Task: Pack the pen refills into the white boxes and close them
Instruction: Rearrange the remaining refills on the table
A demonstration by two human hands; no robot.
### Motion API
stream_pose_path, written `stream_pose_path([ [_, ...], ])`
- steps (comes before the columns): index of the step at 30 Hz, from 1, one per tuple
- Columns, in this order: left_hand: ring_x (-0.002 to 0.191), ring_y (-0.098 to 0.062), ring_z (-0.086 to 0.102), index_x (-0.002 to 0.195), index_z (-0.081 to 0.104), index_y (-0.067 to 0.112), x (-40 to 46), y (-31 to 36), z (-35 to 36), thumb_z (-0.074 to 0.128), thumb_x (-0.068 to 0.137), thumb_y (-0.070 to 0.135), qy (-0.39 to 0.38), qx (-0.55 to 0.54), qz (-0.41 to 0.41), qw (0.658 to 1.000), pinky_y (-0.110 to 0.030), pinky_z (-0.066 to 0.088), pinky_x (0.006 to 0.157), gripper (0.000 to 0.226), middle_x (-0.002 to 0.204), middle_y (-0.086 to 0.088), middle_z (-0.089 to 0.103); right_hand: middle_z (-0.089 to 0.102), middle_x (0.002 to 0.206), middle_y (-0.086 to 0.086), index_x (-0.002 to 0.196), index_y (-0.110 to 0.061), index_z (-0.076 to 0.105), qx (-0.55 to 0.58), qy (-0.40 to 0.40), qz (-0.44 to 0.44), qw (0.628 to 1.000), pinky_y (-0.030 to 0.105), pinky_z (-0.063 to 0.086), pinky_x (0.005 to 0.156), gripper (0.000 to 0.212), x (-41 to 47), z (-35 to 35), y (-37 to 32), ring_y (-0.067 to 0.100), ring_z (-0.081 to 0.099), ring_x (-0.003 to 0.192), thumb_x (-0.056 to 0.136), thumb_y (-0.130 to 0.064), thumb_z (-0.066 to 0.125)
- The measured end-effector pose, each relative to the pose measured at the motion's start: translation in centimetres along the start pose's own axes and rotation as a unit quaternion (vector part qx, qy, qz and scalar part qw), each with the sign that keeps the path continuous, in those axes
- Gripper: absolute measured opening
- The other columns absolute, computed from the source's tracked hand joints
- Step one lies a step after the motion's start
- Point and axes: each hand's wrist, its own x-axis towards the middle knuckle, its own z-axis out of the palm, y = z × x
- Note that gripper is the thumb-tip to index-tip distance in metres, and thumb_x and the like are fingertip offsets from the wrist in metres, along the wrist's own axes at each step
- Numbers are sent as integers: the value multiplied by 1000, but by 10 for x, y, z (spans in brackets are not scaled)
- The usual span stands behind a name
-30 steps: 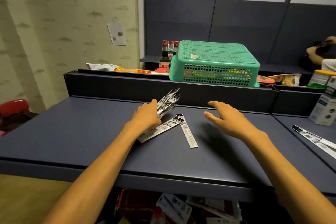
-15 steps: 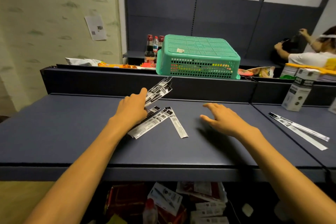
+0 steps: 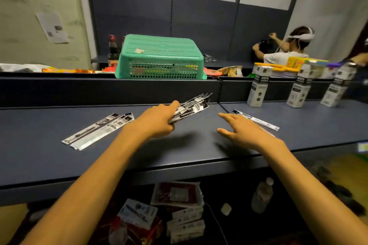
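Gripping refill packets (image 3: 189, 108), left hand (image 3: 157, 120)

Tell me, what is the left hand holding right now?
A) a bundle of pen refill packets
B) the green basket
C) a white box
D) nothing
A: the left hand grips a fanned bundle of pen refill packets above the dark counter.

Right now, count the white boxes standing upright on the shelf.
3, in a row at the right rear: nearest white box, middle white box, far-right white box. More may lie beyond the frame edge.
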Motion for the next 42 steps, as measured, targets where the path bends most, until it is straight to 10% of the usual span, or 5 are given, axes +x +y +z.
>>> stream_pose_path([
  [17,82,-23,56,112,40,21,113,291,64,61,88,20,-62,-40,39,997,-42,52,74,31,95,-7,57,31,158,0,154,-28,21,63,-28,116,991,46,33,114,67,-135,-22,302,22,31,142,97,-56,42],
  [42,106,-31,57,129,35,15,329,371,136,60,88,20,-49,101,-125,986,-37,45,81,49,118,-11,57,41,151,-1,148,-27,33,102,60,35,992,41,36,109,56,71,-24,517,20,37,138,98,-51,46],
])
